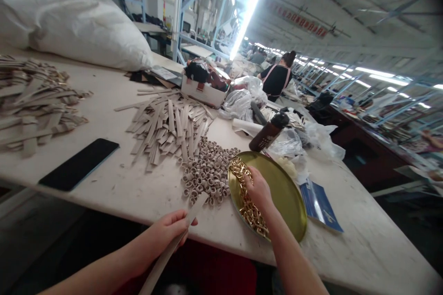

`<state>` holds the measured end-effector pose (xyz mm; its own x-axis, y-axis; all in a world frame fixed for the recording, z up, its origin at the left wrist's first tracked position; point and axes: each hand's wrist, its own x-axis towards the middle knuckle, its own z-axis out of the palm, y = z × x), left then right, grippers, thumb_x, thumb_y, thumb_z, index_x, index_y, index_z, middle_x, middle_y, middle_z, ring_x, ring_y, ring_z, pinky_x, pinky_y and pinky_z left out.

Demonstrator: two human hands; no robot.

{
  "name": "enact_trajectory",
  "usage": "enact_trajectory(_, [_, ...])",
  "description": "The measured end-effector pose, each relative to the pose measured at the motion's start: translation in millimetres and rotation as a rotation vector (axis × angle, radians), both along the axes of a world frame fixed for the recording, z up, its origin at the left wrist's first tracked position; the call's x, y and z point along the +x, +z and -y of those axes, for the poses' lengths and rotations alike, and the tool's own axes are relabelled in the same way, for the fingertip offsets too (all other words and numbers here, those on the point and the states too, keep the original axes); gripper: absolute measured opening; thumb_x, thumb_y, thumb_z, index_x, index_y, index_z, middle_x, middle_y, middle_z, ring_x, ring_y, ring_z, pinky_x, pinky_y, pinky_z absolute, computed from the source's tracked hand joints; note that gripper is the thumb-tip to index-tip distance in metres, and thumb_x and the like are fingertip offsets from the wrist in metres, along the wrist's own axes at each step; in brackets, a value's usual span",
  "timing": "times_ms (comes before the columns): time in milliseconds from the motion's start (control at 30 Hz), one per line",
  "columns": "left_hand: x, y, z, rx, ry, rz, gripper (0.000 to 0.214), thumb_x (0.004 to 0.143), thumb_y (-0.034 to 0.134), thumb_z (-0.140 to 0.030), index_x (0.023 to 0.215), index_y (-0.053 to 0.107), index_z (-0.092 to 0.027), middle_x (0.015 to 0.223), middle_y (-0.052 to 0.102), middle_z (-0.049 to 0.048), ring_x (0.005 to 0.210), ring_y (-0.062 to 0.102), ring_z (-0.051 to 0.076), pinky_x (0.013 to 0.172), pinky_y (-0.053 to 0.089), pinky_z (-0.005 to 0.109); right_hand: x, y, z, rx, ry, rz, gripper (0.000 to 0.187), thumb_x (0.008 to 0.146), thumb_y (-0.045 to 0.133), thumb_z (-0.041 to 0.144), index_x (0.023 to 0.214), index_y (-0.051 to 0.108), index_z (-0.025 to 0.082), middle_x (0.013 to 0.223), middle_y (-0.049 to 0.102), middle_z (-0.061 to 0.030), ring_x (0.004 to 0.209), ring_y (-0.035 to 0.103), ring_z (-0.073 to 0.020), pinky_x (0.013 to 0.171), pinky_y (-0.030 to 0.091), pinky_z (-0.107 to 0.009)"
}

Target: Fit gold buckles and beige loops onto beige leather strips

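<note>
- Head view, far left: a pile of flat beige strips with glinting gold-coloured ends (32,110) lies on a pale, scuffed tabletop (145,193), below a bulging white sack (83,23).
- Right of that pile, a flat black phone (80,164) lies near the table's front edge.
- Next comes a fanned heap of plain beige strips (166,124).
- The left hand (175,226), at the front edge, has its thumb and fingers closed on one long beige strip (197,207), held slantwise.
- Just beyond it sits a heap of small beige loops (207,173).
- The right hand (260,189) reaches into shiny gold-coloured metal pieces (254,216) along the left side of a round gold-coloured tray (287,193); its fingertips are partly hidden, so I cannot tell their opening or grip.
- Behind the tray leans a dark brown bottle (268,132).
- Right of the tray lies a blue booklet (320,205).
</note>
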<state>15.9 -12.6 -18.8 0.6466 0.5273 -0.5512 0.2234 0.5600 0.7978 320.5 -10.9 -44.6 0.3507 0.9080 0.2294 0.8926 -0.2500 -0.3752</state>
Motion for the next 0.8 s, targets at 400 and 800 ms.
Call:
enact_trajectory(400, [8, -25.4, -12, 0.004, 0.079, -0.014, 0.049, 0.062, 0.054, -0.058, 0.086, 0.053, -0.016, 0.042, 0.040, -0.0079, 0.037, 0.026, 0.005, 0.038, 0.015, 0.018, 13, -26.2, -75, -0.178, 0.132, 0.129, 0.042, 0.084, 0.040, 0.029, 0.124, 0.049, 0.019, 0.126, 0.051, -0.0096, 0.116, 0.044, -0.0213, 0.096, 0.032, -0.033])
enact_trajectory(800, [-5, -18.5, -1, 0.012, 0.046, 0.058, 0.040, 0.064, 0.055, -0.051, 0.082, 0.052, -0.016, 0.043, 0.044, -0.0077, 0.036, 0.032, 0.006, 0.039, 0.021, 0.018, -19, -10.5, 33, -0.131, 0.290, 0.206, 0.035, 0.085, 0.042, 0.030, 0.117, 0.054, 0.026, 0.124, 0.053, -0.0053, 0.115, 0.044, -0.0226, 0.098, 0.030, -0.039])
